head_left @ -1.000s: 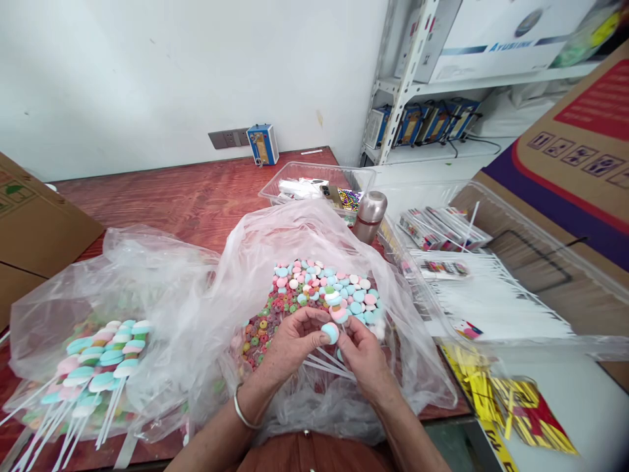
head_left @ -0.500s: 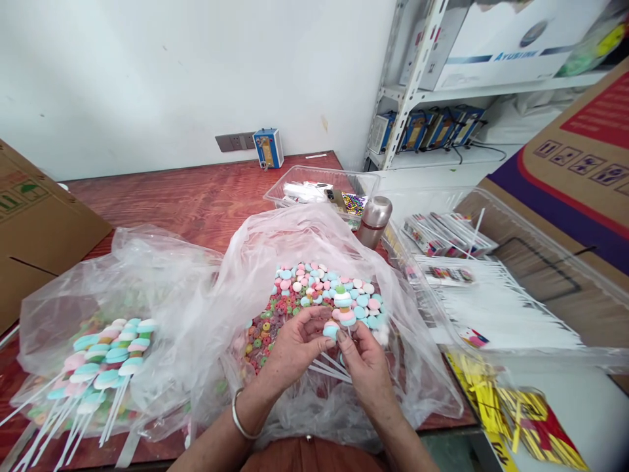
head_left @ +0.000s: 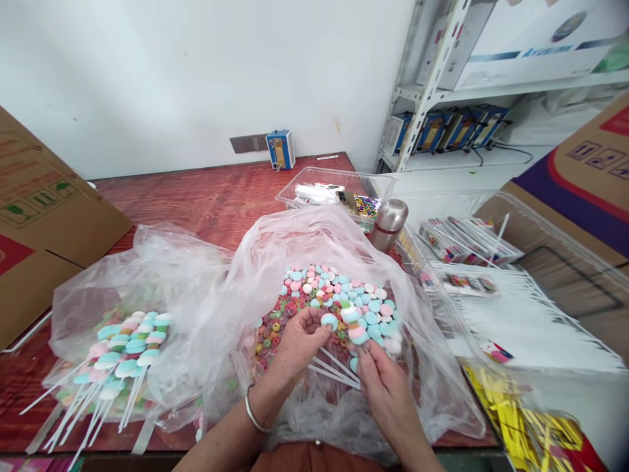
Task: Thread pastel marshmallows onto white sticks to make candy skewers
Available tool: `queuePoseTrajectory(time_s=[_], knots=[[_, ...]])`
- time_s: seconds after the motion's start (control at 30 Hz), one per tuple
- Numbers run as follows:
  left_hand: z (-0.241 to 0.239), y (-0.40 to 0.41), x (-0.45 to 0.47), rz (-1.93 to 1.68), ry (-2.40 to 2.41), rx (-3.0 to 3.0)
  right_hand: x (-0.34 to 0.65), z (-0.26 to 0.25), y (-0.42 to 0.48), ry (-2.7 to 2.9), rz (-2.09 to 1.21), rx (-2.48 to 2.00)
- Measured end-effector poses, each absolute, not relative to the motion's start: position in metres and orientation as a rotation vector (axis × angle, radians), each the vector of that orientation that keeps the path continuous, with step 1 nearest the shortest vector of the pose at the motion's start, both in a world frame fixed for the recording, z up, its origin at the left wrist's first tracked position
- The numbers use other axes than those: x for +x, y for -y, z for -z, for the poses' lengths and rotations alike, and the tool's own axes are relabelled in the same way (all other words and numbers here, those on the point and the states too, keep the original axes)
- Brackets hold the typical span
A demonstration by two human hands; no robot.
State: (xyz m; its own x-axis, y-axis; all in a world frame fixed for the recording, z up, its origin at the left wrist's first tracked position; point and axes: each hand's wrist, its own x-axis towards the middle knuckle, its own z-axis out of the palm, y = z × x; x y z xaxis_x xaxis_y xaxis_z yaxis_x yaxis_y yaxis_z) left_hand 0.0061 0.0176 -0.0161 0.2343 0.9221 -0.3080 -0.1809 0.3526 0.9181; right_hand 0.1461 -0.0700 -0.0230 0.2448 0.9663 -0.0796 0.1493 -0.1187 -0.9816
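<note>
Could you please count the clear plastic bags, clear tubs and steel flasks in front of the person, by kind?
Clear plastic bags: 2 (left bag, centre bag)
Clear tubs: 2 (back tub, right tub)
Steel flask: 1
Total: 5

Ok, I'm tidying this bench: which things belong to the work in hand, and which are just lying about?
In use: left hand, candy disc, right hand, candy stick, spare sticks, bag of loose candy, finished sticks.
Lying about: steel flask, cardboard box, blue device.
</note>
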Motion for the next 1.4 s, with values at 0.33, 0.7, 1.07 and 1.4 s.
queuePoseTrajectory(time_s=[0.33, 0.7, 1.07, 1.4], knots=[[0.013, -0.024, 0.001, -0.966, -1.076, 0.947, 0.15, 0.024, 0.099, 1.099, -1.341, -1.538], [0.021, -0.027, -0.008, -0.866, -1.019, 1.324, 0.15, 0.006, 0.097, 0.556, -1.796, -1.315], [0.018, -0.015, 0.0, -1.017, -1.163, 1.649, 0.122, 0.003, 0.089, 0.464, -1.655, -1.339], [0.018, -0.018, 0.008, -1.018, -0.919, 0.968, 0.108, 0.015, 0.08, 0.762, -1.516, -1.426]])
